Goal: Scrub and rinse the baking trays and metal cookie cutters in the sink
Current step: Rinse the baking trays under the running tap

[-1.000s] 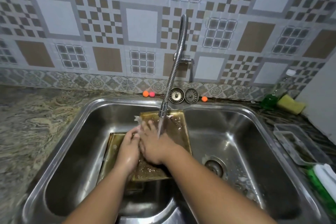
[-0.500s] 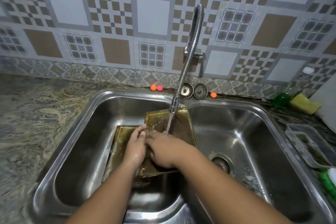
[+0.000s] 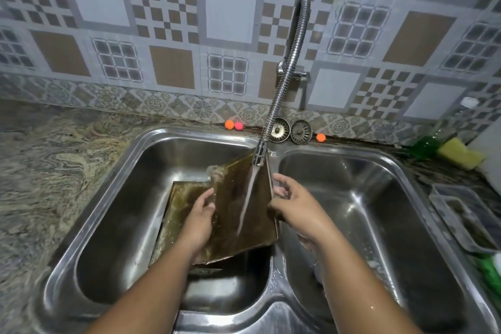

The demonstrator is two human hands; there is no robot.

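A dark brownish baking tray [image 3: 238, 211] stands tilted in the left sink basin [image 3: 119, 211], leaning toward the divider. Water from the flexible steel faucet [image 3: 273, 106] runs down its face. My left hand [image 3: 200, 219] grips the tray's left edge. My right hand [image 3: 295, 203] holds its right edge, fingers curled around the rim. A second tray [image 3: 179, 206] lies under it in the same basin, mostly covered. No cookie cutters show.
The right basin [image 3: 379, 225] holds only water drops. Two sink strainers [image 3: 291, 131] and small orange and pink balls [image 3: 233, 125] sit behind the sink. A green bottle [image 3: 427, 144], yellow sponge [image 3: 461, 156] and clear container [image 3: 461, 217] stand at right. Patterned stone counter [image 3: 48, 171] lies left.
My hands were rubbing the middle of the tray together. They have moved apart to its two side edges, and the tray has been tipped up under the water stream.
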